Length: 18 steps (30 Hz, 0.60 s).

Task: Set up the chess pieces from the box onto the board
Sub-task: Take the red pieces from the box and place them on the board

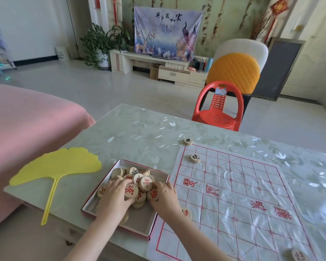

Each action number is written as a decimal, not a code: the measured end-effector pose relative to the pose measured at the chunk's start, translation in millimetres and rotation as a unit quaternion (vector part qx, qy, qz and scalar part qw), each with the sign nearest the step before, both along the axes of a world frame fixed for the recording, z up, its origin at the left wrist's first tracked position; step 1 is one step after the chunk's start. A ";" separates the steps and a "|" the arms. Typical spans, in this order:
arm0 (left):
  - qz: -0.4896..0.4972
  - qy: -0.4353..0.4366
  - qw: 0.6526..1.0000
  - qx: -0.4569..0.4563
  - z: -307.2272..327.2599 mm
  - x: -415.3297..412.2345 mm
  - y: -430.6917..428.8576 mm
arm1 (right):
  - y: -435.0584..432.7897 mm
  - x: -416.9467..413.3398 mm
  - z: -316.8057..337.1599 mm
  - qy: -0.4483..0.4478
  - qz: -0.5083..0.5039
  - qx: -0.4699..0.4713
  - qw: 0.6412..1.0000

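Note:
A shallow cardboard box (159, 172) with red edges holds a heap of several round wooden chess pieces (139, 180) marked in red or black. Both hands are in the box. My left hand (115, 198) lies over the pile with its fingers curled on the pieces. My right hand (165, 198) reaches in from the right, fingers bent among the pieces at the box's right wall. To the right lies a plastic board sheet (233, 200) with a red grid. On it stand a black-marked piece (187, 141) at the far corner, another (195, 158) below it, a red-marked one (186, 213) behind my right wrist and one (299, 255) at the near right.
A yellow leaf-shaped fan (58, 164) lies left of the box on the table's leaf-patterned cover (139, 132). A pink sofa (26, 129) is at the left. A red plastic chair (219, 106) and an orange-cushioned chair (235, 70) stand beyond the table's far edge.

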<state>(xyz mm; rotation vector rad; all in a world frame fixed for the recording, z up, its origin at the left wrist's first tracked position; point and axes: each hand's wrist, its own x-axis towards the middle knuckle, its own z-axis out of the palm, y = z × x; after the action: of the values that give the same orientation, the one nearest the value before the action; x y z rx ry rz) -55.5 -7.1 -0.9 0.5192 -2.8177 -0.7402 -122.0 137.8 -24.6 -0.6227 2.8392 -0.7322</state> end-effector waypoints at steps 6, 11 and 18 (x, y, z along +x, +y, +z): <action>0.010 0.047 0.998 0.048 -10.6 4.6 -2.0 | 12.3 -1.6 2.9 0.016 0.006 -0.056 0.998; 0.012 0.048 0.998 0.046 -10.7 8.0 1.1 | 10.4 4.6 4.5 0.018 0.029 -0.012 0.999; 0.022 0.068 0.995 0.073 -9.5 20.9 2.7 | 3.0 15.4 1.8 0.068 0.048 0.095 0.992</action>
<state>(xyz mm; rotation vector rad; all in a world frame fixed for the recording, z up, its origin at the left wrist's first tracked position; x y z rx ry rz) -34.6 -4.3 -10.4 0.5297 -2.6329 -0.9416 -106.6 140.8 -22.7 -0.7989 2.9291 -0.4129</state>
